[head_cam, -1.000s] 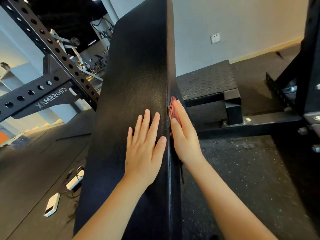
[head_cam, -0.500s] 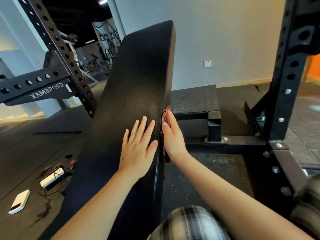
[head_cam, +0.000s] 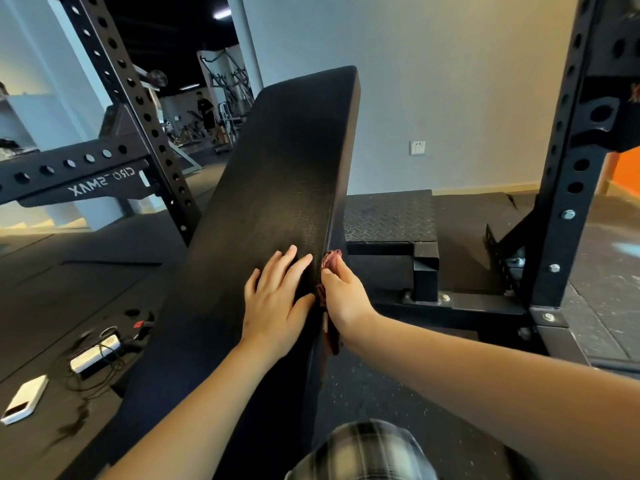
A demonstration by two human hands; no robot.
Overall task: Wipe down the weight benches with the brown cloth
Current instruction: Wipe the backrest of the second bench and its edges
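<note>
A long black padded bench (head_cam: 277,188) slopes up and away from me in the middle of the head view. My left hand (head_cam: 277,303) lies flat on its top surface, fingers spread and straight. My right hand (head_cam: 346,299) presses the brown cloth (head_cam: 331,255) against the bench's right side edge with nearly straight fingers. The cloth peeks out above my fingertips and hangs below my wrist; most of it is hidden under the hand.
Black perforated rack uprights stand to the left (head_cam: 131,98) and right (head_cam: 568,188). A diamond-plate platform (head_cam: 391,216) sits behind the bench. A power strip (head_cam: 95,353) with cables and a white power bank (head_cam: 24,400) lie on the floor at left. My plaid-clad knee (head_cam: 363,452) is at the bottom.
The view has pulled back and lifted, showing the bench's far end and my knee. Both hands stay on the bench, left on top and right with the cloth at the side edge.
</note>
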